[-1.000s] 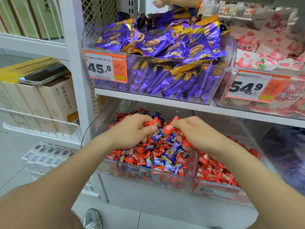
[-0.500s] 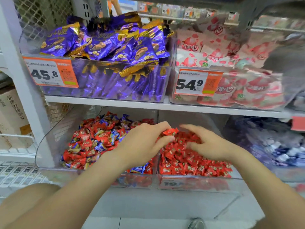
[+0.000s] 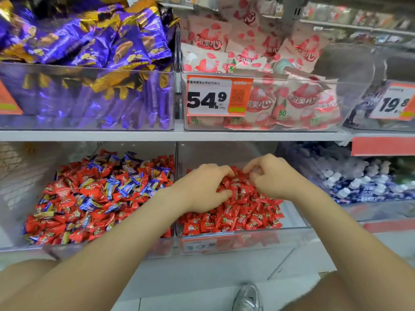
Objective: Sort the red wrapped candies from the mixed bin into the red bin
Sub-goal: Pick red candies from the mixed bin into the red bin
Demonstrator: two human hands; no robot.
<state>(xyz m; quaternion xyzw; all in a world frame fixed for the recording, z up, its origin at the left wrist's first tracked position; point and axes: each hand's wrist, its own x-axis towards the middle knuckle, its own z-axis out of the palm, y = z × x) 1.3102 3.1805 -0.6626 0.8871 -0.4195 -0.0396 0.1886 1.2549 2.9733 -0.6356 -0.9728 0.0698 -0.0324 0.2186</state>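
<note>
Left hand (image 3: 199, 189) sits palm-down on the heap in the red bin (image 3: 224, 242), fingers bent and spread away from the thumb, nothing visibly clamped, so a loose hand. Right hand (image 3: 272, 178) is beside it over the same heap, forefinger and thumb drawn near each other. It's blurred there, so I can't tell whether a candy sits between them.

Red candies (image 3: 65, 194) left to sort are in the mixed bin (image 3: 20, 180), directly left of the red bin, walls side by side. Blue candies (image 3: 134, 187) are mixed through them, thicker toward the middle and back; red dominates the front and left edge. Plenty of red remains, so my read is the job is far from done.

Handling, as a judgement: each piece is small and light with a glossy wrap, so slick and crinkly. Core likely firm, wrap ends soft. Not fragile at pinch force. It's a loose heap, so neighbours will slide when one is pulled out. Best hold is a pinch across the fat middle, thumb one side, forefinger the other. The crimped end tabs work when the body is buried, but they'll slip more easily.

Orientation: pillow shape, long axis runs crimp to crimp. No common heading in the mixed bin. Axes point every way, many pieces tilt on the slope of the heap, some lie half under blue ones. Pinch direction has to be set per piece, across the short axis.
</note>
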